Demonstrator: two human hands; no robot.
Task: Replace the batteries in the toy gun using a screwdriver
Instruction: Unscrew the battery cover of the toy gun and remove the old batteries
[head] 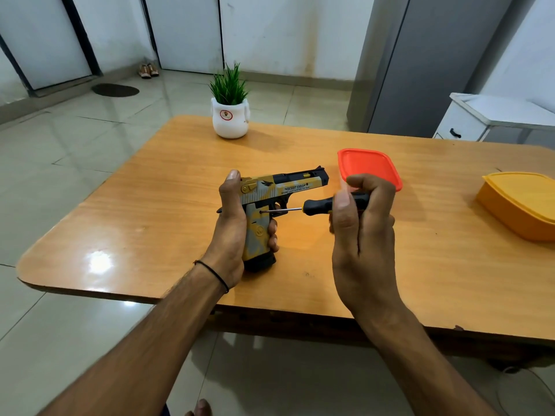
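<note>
Screwdriver (318,206) tip at toy gun (288,187) grip (in left hand (228,235))

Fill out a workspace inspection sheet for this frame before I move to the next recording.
Surface: glossy wooden table, light glare near its left end.
Job's things: toy gun held upright; screwdriver tip at a screw hole on the grip; no batteries seen.
Clutter: red lid, orange container, potted plant, all apart from the work.
Hands: left hand grips the gun's grip; right hand grips the screwdriver handle.
Cables: possibly a thin wire on the floor at lower right; unclear.
Surroundings: tiled floor, shoes and mat by the doors, white cabinet at right.
</note>
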